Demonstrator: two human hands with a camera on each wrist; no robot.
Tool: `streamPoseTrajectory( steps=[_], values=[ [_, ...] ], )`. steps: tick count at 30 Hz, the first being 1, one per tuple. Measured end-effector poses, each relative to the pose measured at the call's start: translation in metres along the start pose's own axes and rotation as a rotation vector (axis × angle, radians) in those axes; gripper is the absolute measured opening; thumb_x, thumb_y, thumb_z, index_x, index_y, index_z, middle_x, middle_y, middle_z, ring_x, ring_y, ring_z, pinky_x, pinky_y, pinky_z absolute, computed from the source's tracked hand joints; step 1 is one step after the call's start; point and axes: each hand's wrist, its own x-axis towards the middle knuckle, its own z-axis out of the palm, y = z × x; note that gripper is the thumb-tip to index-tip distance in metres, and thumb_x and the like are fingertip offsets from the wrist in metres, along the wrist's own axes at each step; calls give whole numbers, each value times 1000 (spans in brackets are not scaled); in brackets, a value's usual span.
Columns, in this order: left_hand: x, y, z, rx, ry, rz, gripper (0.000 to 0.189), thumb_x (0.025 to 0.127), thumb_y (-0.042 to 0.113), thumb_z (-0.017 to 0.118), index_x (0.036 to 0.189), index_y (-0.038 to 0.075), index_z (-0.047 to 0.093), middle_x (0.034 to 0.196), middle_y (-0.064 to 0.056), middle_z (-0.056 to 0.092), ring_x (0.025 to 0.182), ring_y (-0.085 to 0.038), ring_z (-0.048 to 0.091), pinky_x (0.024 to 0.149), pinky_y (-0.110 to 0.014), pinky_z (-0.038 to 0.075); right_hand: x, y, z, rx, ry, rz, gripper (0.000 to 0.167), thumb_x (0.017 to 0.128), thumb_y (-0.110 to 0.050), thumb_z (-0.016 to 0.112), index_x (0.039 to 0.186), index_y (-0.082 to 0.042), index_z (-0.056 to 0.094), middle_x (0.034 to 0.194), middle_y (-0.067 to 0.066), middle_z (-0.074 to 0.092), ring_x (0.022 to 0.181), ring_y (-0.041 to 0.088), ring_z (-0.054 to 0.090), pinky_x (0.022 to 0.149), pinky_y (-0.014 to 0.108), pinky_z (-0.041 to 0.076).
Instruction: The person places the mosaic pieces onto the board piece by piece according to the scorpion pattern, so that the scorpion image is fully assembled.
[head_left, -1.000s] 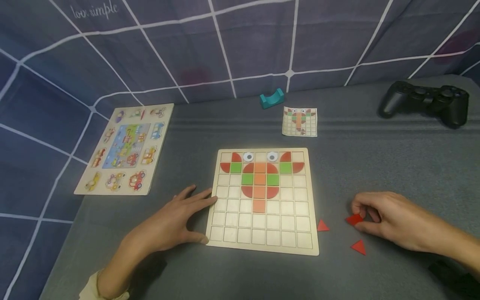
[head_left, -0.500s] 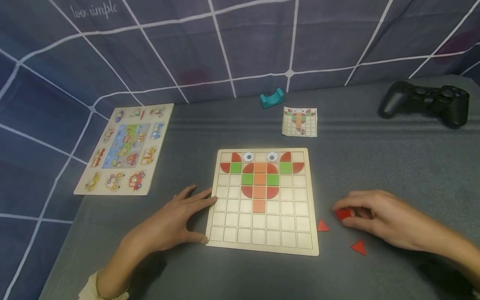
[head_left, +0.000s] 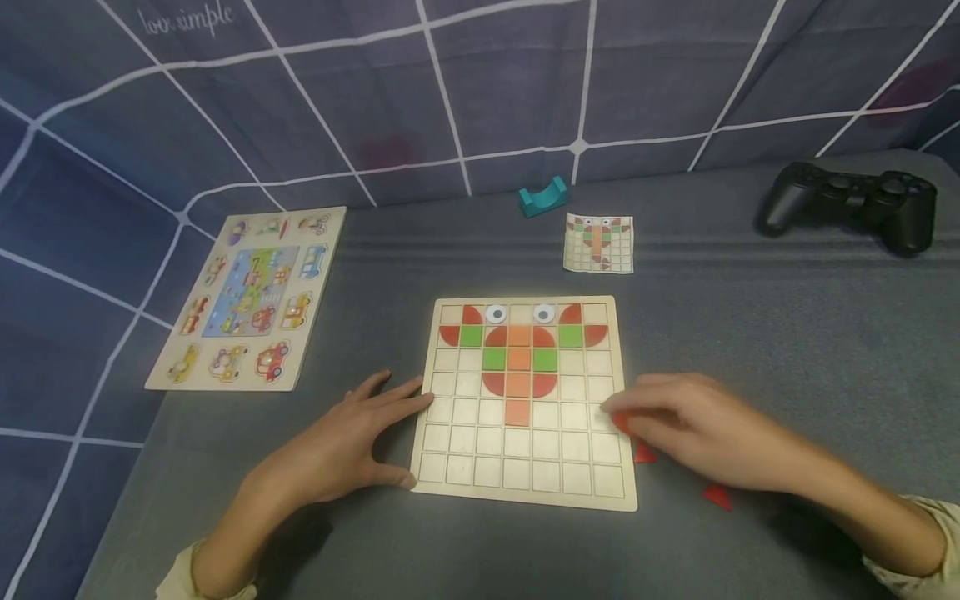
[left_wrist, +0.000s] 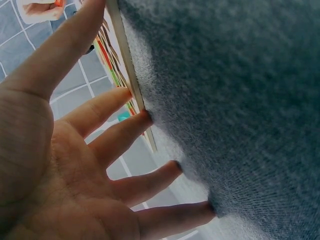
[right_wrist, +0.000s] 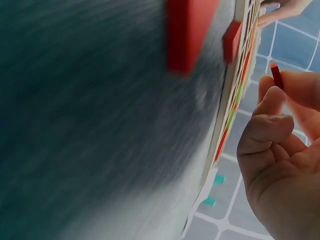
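A wooden grid board (head_left: 517, 475) lies on the grey surface, with red, green and orange tiles and two googly-eye pieces in its upper cells. My left hand (head_left: 341, 454) touches the board's left edge with spread fingers and thumb. Over the board's right edge, my right hand (head_left: 697, 429) pinches a red tile (head_left: 621, 422) between thumb and fingers, which partly cover its shape. The right wrist view shows that red tile (right_wrist: 276, 76) edge-on, raised above the board. Two red triangle tiles lie right of the board, one (head_left: 644, 453) beside its edge, the other (head_left: 717, 497) under my right forearm.
Behind the board lies a small pattern card (head_left: 598, 243) showing a similar figure. A teal curved block (head_left: 543, 197) and a black game controller (head_left: 847, 204) are farther back. A vehicle peg puzzle (head_left: 251, 300) lies left. Grid-patterned cloth (head_left: 510, 92) hangs behind.
My right hand has moved left with the red tile, from the grey surface to the board's right edge. My left hand has stayed in place.
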Motion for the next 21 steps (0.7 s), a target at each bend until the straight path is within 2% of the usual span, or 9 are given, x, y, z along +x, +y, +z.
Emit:
streamPoseTrajectory(
  steps=[4, 8, 14, 21],
  values=[
    [0, 0, 0, -3, 1, 2, 91, 72, 44, 86, 150, 23, 45, 159, -1, 31, 144, -46, 18, 103, -74, 22, 12, -10, 9, 14, -24, 34, 19, 92, -17, 71, 110, -22, 75, 107, -14, 67, 89, 5, 60, 76, 28, 52],
    [0, -1, 0, -2, 0, 1, 91, 71, 44, 86, 150, 22, 45, 159, -2, 31, 144, -46, 17, 104, -74, 22, 25, -19, 21, 24, -66, 23, 19, 92, -13, 70, 109, -18, 74, 102, -14, 68, 87, 6, 60, 78, 30, 53],
    [1, -1, 1, -6, -4, -2, 92, 71, 43, 87, 150, 23, 45, 159, -1, 29, 145, -45, 16, 105, -73, 21, 44, -33, 41, 41, -105, -19, 15, 91, -6, 69, 95, -19, 73, 86, -17, 65, 76, 4, 58, 70, 27, 51],
    [0, -1, -1, 3, -3, 1, 91, 72, 44, 86, 150, 23, 45, 159, -2, 30, 144, -46, 17, 103, -75, 21, 60, -41, 54, 36, -91, 2, 14, 89, -5, 68, 88, -18, 73, 75, -16, 62, 67, 2, 54, 64, 25, 48]
  ],
)
